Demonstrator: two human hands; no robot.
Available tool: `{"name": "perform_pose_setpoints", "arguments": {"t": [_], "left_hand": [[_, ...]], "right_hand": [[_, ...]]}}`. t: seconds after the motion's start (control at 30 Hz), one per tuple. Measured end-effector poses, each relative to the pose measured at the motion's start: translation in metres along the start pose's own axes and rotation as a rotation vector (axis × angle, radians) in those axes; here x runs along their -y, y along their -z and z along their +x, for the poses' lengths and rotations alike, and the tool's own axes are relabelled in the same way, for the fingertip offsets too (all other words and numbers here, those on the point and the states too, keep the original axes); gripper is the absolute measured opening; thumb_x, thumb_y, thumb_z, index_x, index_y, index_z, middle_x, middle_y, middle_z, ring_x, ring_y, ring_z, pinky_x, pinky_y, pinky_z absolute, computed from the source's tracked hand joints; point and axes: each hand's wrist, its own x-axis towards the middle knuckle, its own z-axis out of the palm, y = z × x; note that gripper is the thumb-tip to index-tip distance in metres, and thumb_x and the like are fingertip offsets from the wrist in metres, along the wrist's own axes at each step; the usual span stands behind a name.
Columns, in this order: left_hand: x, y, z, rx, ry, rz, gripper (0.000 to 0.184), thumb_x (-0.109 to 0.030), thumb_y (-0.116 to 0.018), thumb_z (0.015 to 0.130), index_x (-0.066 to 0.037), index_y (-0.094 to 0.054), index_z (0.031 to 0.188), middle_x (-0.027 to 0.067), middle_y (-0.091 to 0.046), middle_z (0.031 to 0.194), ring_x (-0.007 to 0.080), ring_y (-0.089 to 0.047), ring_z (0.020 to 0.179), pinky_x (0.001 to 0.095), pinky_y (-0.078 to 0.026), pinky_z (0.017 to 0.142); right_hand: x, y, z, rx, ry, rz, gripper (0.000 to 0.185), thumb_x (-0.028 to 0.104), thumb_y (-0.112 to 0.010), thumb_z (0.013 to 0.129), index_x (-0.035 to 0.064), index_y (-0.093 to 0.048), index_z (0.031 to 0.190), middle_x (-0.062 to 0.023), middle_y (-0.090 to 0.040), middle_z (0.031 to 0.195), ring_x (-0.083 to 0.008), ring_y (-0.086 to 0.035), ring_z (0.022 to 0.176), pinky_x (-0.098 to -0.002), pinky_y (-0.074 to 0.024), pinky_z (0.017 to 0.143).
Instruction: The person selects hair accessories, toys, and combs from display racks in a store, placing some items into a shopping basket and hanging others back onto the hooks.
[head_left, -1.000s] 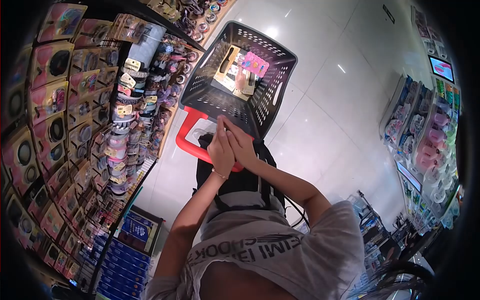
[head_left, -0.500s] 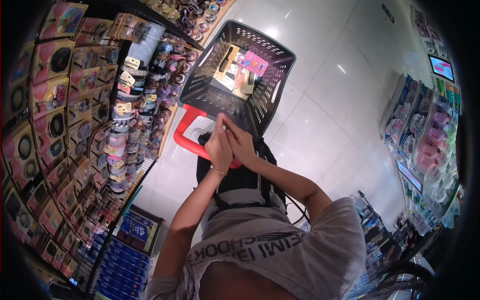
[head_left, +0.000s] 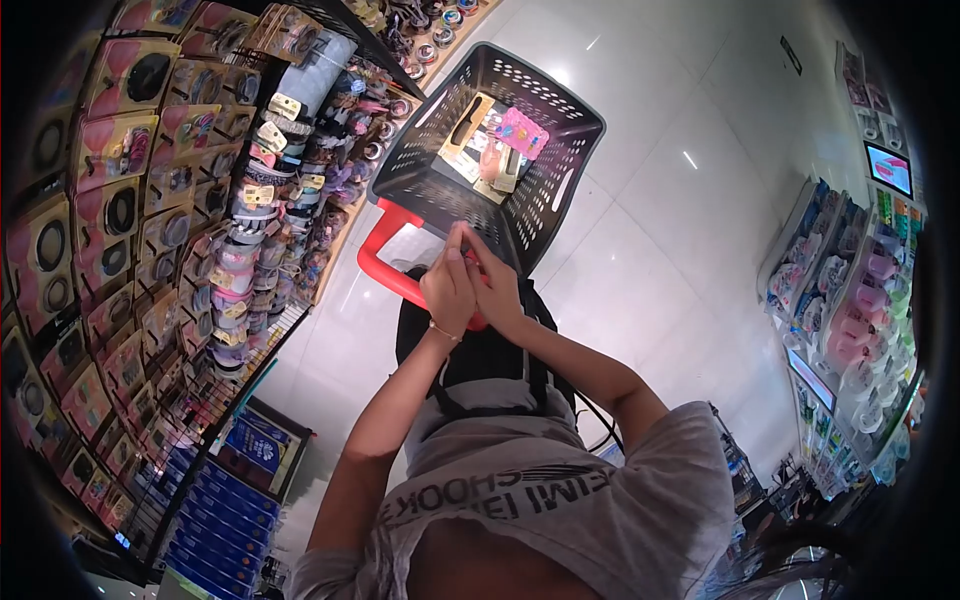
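My left hand (head_left: 448, 290), with a bracelet at its wrist, and my right hand (head_left: 499, 298) meet in front of my body. Their fingers are stretched out and the fingertips touch in a point; nothing shows between them. Just beneath is the red handle (head_left: 375, 262) of a dark grey shopping basket (head_left: 400, 165), partly covered by my hands. At the bottom of the basket lie a pink pack with colourful shapes (head_left: 522, 133), a card with a black item (head_left: 466, 120) and other small packages (head_left: 505, 183).
On the left, a rack holds carded hair ties (head_left: 120, 210) and a column of headbands (head_left: 235, 285). Blue boxes (head_left: 215, 525) are stacked at lower left. Shelves of plastic goods (head_left: 860, 330) and a small screen (head_left: 888, 170) stand on the right. Pale floor tiles (head_left: 660, 200) lie between.
The view has shifted slightly, so the basket and left rack appear a little further right. My hands stay together above the handle, with their fingertips still touching.
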Motion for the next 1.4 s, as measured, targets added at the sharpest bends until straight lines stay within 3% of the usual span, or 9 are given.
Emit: {"name": "perform_pose_setpoints", "arguments": {"t": [0.17, 0.27, 0.53, 0.73, 0.9, 0.93, 0.97, 1.07, 1.4], "left_hand": [[0.002, 0.001, -0.001, -0.068, -0.089, -0.021, 0.038, -0.016, -0.027, 0.089, -0.002, -0.055, 0.11, 0.0174, -0.063, 0.084, 0.0213, -0.061, 0.062, 0.0283, -0.046, 0.055], [-0.001, 0.011, -0.004, -0.016, -0.087, 0.034, 0.038, -0.018, -0.028, 0.088, -0.003, -0.051, 0.115, 0.0166, -0.057, 0.106, 0.0291, -0.06, 0.085, 0.0325, -0.048, 0.071], [0.019, 0.06, -0.036, -0.101, -0.086, -0.022, 0.04, -0.019, -0.033, 0.088, -0.002, -0.041, 0.123, 0.0173, -0.054, 0.11, 0.0303, -0.057, 0.091, 0.0344, -0.047, 0.074], [0.043, 0.106, -0.066, -0.16, -0.231, 0.445, 0.041, -0.023, -0.035, 0.088, 0.0, -0.04, 0.121, 0.0175, -0.039, 0.127, 0.0302, -0.035, 0.119, 0.0398, -0.021, 0.102], [0.067, 0.122, -0.124, -0.057, -0.108, 0.169, 0.041, -0.026, -0.038, 0.088, -0.002, -0.041, 0.12, 0.016, -0.042, 0.124, 0.0316, -0.05, 0.102, 0.0367, -0.04, 0.087], [0.071, 0.124, -0.137, -0.039, -0.082, 0.13, 0.04, -0.027, -0.037, 0.088, -0.003, -0.042, 0.12, 0.0158, -0.045, 0.122, 0.0317, -0.053, 0.097, 0.0363, -0.043, 0.084], [0.078, 0.124, -0.149, -0.031, -0.041, 0.11, 0.038, -0.027, -0.037, 0.088, -0.004, -0.045, 0.117, 0.0157, -0.049, 0.117, 0.0317, -0.054, 0.095, 0.0367, -0.043, 0.083], [0.114, 0.116, -0.182, -0.005, 0.03, 0.082, 0.033, -0.029, -0.035, 0.088, -0.006, -0.05, 0.107, 0.0154, -0.055, 0.105, 0.0323, -0.055, 0.09, 0.0394, -0.044, 0.079], [0.258, 0.133, -0.303, 0.027, 0.585, 0.148, 0.042, -0.034, -0.027, 0.087, -0.004, -0.056, 0.091, 0.0189, -0.059, 0.091, 0.0364, -0.055, 0.087, 0.0433, -0.042, 0.08]], "right_hand": [[0.005, 0.0, -0.001, 0.022, 0.003, 0.01, 0.045, 0.007, -0.044, 0.081, 0.0073, -0.037, 0.126, -0.0162, -0.051, 0.115, -0.0281, -0.056, 0.096, -0.0297, -0.046, 0.076], [0.005, -0.004, 0.002, 0.041, 0.073, -0.043, 0.044, 0.007, -0.044, 0.082, 0.005, -0.038, 0.125, -0.0175, -0.048, 0.118, -0.0289, -0.053, 0.102, -0.0308, -0.0456, 0.079], [0.034, -0.033, -0.009, 0.334, 0.294, -0.2, 0.041, 0.011, -0.042, 0.087, 0.0035, -0.034, 0.126, -0.0165, -0.046, 0.12, -0.0257, -0.049, 0.108, -0.0321, -0.0417, 0.086], [0.037, -0.059, -0.024, 0.319, 0.466, -0.651, 0.049, 0.018, -0.059, 0.075, -0.0013, -0.04, 0.117, -0.0217, -0.05, 0.106, -0.0364, -0.049, 0.098, -0.0397, -0.0404, 0.082], [0.011, -0.072, -0.013, 0.214, 0.567, -0.591, 0.043, 0.026, -0.058, 0.078, -0.0018, -0.046, 0.108, -0.0249, -0.052, 0.099, -0.0369, -0.052, 0.091, -0.042, -0.041, 0.073], [0.016, -0.074, -0.016, 0.225, 0.385, -0.684, 0.041, 0.031, -0.054, 0.08, -0.0022, -0.047, 0.104, -0.0254, -0.054, 0.091, -0.0383, -0.054, 0.086, -0.0434, -0.0414, 0.07], [0.017, -0.075, -0.016, 0.231, 0.197, -0.773, 0.041, 0.036, -0.05, 0.083, -0.0026, -0.048, 0.099, -0.026, -0.056, 0.084, -0.0397, -0.055, 0.081, -0.0448, -0.0417, 0.066], [-0.007, -0.076, -0.006, 0.148, 0.348, -0.851, 0.046, 0.043, -0.044, 0.085, -0.0016, -0.053, 0.093, -0.0223, -0.057, 0.067, -0.0389, -0.057, 0.065, -0.0447, -0.0416, 0.056], [-0.012, -0.103, -0.03, 0.099, 0.36, -0.916, 0.048, 0.044, -0.047, 0.083, -0.0029, -0.056, 0.081, -0.0217, -0.057, 0.066, -0.037, -0.058, 0.064, -0.0425, -0.0437, 0.058]]}}
